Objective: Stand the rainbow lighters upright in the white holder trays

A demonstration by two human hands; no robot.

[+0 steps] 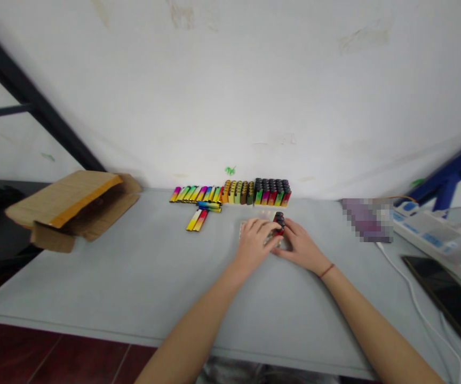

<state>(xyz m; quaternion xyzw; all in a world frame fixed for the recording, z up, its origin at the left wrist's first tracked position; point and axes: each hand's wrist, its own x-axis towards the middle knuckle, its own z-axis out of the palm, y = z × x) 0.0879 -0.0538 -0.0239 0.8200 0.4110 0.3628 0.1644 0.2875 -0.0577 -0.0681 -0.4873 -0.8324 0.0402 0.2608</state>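
Note:
My left hand (254, 241) and my right hand (300, 245) meet at the middle of the grey table (134, 277), fingers curled together around a small red lighter with a black top (279, 222). Under the hands lies a clear flat tray (244, 228), mostly hidden. Just behind, a long row of coloured lighters (230, 193) lines the wall: bare gradient bodies at the left, black-capped ones (272, 192) at the right. Two loose lighter bodies (197, 219) lie in front of the row.
An open cardboard box (72, 208) hangs over the table's left edge. At the right are a white power strip (434, 234), a white cable (414, 298), a dark phone (448, 298) and a blurred purple object (366, 218).

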